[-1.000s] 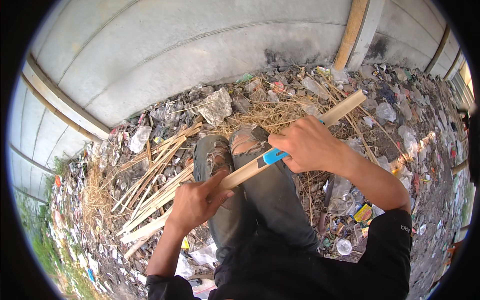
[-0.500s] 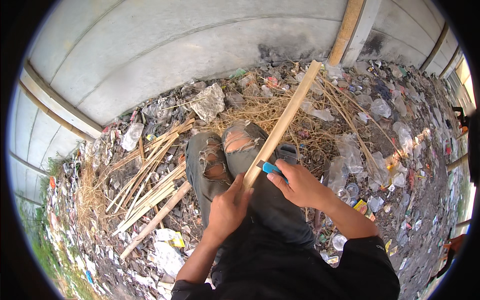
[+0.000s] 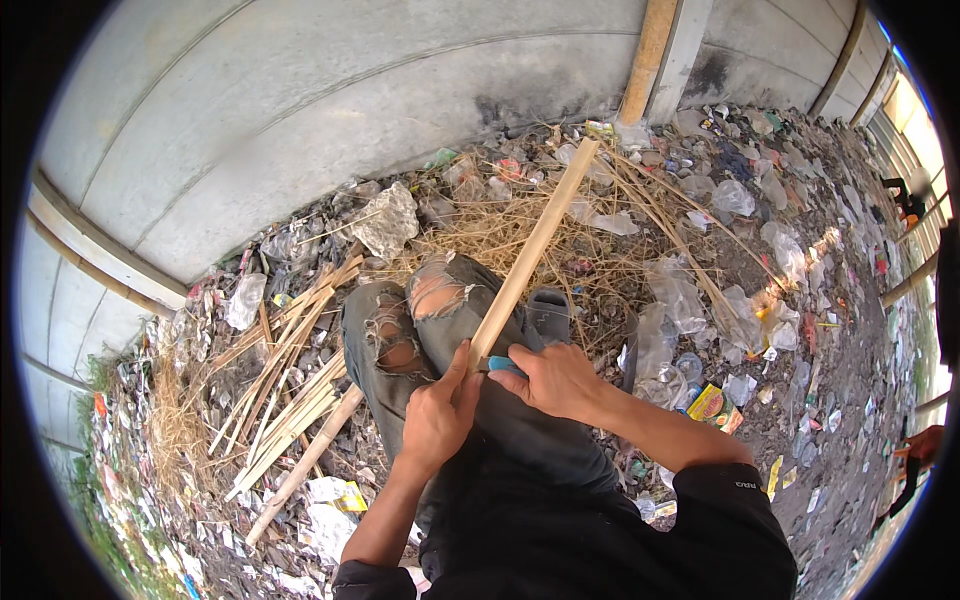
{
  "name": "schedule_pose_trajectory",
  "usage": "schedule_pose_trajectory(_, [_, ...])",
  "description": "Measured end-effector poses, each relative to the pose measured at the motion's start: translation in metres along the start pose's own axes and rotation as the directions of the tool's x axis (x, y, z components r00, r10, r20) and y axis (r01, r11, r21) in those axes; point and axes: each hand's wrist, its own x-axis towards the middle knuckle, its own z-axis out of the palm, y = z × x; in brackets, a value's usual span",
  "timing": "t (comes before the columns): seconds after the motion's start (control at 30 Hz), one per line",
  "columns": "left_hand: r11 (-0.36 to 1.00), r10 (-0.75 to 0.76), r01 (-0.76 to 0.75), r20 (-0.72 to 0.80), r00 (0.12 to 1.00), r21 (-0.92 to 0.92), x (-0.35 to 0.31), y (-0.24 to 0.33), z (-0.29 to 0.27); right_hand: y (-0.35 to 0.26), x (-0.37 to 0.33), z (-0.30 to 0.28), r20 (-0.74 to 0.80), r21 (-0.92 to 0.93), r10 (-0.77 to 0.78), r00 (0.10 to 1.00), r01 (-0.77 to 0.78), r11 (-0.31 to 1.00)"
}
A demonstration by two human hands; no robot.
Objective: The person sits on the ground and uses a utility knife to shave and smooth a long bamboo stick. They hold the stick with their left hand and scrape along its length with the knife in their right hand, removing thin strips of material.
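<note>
A long, pale bamboo strip (image 3: 540, 240) slants up and away to the right from my lap. My left hand (image 3: 437, 420) is closed around its near end, thumb and fingers pinching the sides. In my right hand (image 3: 556, 380) is a blue utility knife (image 3: 507, 366). Its short blade touches the strip's right edge just beside my left fingertips. Most of the knife's handle is hidden in my right fist. Both hands are over my knees, in torn dark trousers (image 3: 510, 420).
Split bamboo strips (image 3: 290, 400) lie in a pile on the left, beside a thicker bamboo pole (image 3: 305, 465). Dry straw (image 3: 490, 225), a pale rock (image 3: 388, 222) and plastic litter (image 3: 680, 295) cover the ground ahead. A grey concrete wall (image 3: 350, 90) closes off the far side.
My right hand and the knife have moved down and left along the strip, close to my left fingers. The view has shifted slightly, so the strip appears further left.
</note>
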Motion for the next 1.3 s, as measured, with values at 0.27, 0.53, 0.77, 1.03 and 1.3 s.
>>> schedule_pose_trajectory(0.27, [1.0, 0.003, -0.003, -0.007, 1.0, 0.001, -0.027, -0.011, -0.01, 0.035, 0.031, -0.015, -0.261, 0.048, 0.164, 0.951, -0.157, 0.986])
schedule_pose_trajectory(0.53, [1.0, -0.03, 0.029, 0.111, 0.993, 0.012, -0.117, -0.065, -0.052, 0.291, 0.044, -0.123, -0.612, 0.118, 0.565, 0.553, -0.643, 0.757])
schedule_pose_trajectory(0.77, [0.995, -0.058, 0.052, 0.079, 0.995, 0.08, -0.086, -0.041, -0.049, 0.228, 0.055, -0.132, -0.571, 0.353, 0.553, 0.606, -0.427, 0.832])
schedule_pose_trajectory(1.03, [0.987, 0.141, -0.131, -0.112, 0.984, 0.095, -0.004, -0.006, 0.0, 0.035, 0.019, -0.053, -0.142, 0.195, 0.114, 0.983, -0.085, 0.977])
schedule_pose_trajectory(1.3, [0.983, 0.119, -0.099, -0.131, 0.984, 0.152, -0.002, 0.001, 0.011, -0.01, 0.005, -0.013, 0.065, 0.083, 0.087, 0.994, -0.092, 0.992])
